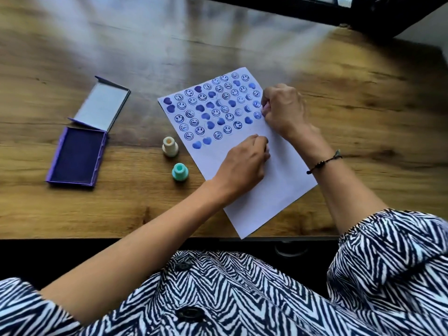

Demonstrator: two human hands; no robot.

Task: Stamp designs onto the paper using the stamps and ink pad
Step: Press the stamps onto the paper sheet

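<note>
Both hands (264,132) rest on stamped paper (278,170); ink pad (77,157) lies open.

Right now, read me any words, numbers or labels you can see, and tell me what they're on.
No readable text in this view.
Paper: only stamped smiley faces and blue hearts; small marks inside some circles are too blurred to read.
Ink pad, cream stamp, teal stamp: no labels visible.
</note>
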